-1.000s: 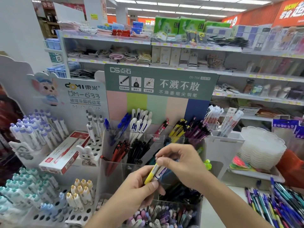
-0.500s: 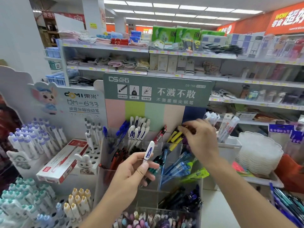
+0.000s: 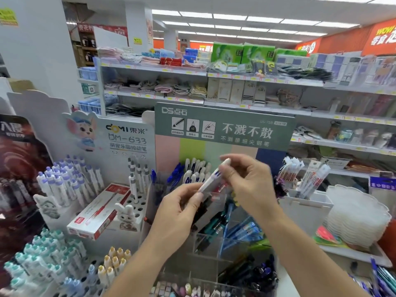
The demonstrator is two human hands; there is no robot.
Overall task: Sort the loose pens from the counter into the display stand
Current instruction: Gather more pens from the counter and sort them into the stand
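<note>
A white pen (image 3: 214, 175) with blue print is held slanted in front of the clear acrylic display stand (image 3: 205, 239). My left hand (image 3: 182, 211) pinches its lower end. My right hand (image 3: 246, 179) pinches its upper part between thumb and fingers. The stand's compartments hold white, blue, black and teal pens, with a green sign board (image 3: 222, 127) rising behind. Loose pens (image 3: 383, 277) lie on the counter at the bottom right edge.
A white peg stand (image 3: 137, 202) with cartoon pens and a red-and-white pen box (image 3: 98, 213) sits to the left. A white bin (image 3: 306, 209) with packaged refills and a stack of white trays (image 3: 357, 217) stand at right. Store shelves fill the background.
My right hand came back from the stand's rear yellow pens and took hold of the white pen's upper part. My left hand raised the pen slightly.
</note>
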